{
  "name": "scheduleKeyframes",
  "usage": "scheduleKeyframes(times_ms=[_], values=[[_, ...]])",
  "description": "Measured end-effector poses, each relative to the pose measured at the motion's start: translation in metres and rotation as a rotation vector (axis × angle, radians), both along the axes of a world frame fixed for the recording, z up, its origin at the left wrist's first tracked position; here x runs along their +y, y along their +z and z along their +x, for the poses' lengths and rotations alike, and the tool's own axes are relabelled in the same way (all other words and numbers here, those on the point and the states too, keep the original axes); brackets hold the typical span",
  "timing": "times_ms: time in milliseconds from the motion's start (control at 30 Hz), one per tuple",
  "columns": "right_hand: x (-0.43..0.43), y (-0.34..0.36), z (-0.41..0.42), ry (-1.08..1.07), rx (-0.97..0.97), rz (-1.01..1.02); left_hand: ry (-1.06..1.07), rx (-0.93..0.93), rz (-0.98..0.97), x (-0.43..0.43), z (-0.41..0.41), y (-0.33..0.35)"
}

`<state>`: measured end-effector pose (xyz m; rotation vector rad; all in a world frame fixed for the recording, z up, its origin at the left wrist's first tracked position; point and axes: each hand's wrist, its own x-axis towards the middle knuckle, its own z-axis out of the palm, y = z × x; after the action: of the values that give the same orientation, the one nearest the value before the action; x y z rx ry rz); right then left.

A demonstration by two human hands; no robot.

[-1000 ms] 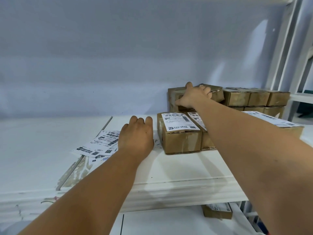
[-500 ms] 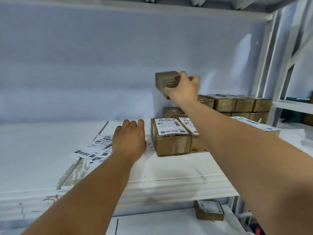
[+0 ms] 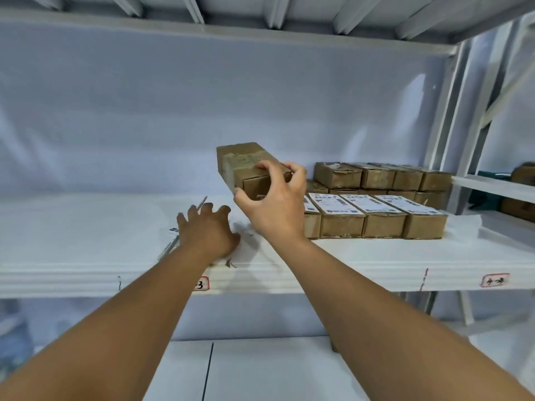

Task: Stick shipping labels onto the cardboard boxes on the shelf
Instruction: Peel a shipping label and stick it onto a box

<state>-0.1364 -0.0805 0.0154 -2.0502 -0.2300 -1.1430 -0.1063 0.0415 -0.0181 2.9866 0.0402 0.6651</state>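
**Step in hand: fetching an unlabelled box.** A plain cardboard box is held tilted in the air above the shelf, clear of its surface. It is gripped by the right hand, thumb at the near end and fingers curled over the top. No label is seen on its visible faces.

The left hand is laid on the shelf with fingers spread over the loose labels, of which only a corner shows. Whether a label is pinched cannot be told.

**Next move.** It is judged that the box must be set down flat near the left hand, plain face up, before a label is peeled and pressed on.

**Writing.** Printed labels with barcodes are carried by the front row of boxes; their text is too small to read. The stacked boxes behind appear unlabelled. A red-edged tag on the shelf edge is marked "3"; a second tag is illegible.
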Motion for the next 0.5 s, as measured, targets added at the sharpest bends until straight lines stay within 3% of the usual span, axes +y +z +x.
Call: scheduleKeyframes(times_ms=[133,233,500], values=[[0.001,-0.011,-0.014,-0.016,0.009,0.018,0.100,0.191,-0.124,0.019,-0.002,-0.004],[0.001,-0.017,-0.018,-0.033,0.060,0.043,0.116,0.204,-0.283,0.027,-0.001,-0.007],[0.014,-0.029,-0.015,-0.036,0.068,-0.070,0.122,0.190,-0.278,0.036,0.007,-0.006]])
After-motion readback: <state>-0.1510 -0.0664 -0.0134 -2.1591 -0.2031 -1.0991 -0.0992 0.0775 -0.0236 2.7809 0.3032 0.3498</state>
